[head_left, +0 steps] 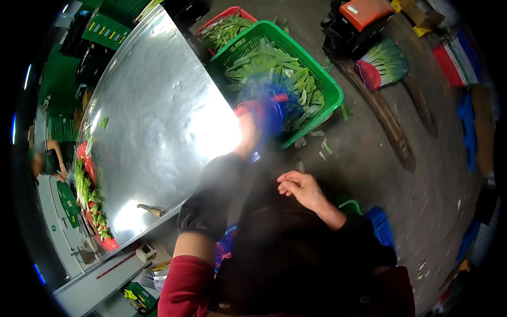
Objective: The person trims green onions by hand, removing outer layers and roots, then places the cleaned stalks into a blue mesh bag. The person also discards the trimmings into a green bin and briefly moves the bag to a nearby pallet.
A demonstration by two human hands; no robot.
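My left hand, blurred by motion, reaches past the corner of the steel table. It grips a blue mesh bag with red parts, also blurred; what the bag holds cannot be made out. The bag hangs over a green plastic basket of cut green leaf trimmings. In front of my dark apron, my right hand is raised with nothing in it, fingers loosely bent and thumb apart. On the table near its close edge lies a knife with a pale handle.
Spring onions and red bags line the table's far left edge, with a person beyond. A red crate of trimmings stands behind the basket. A bundle of leeks rests across the pallet truck forks. Scraps litter the floor.
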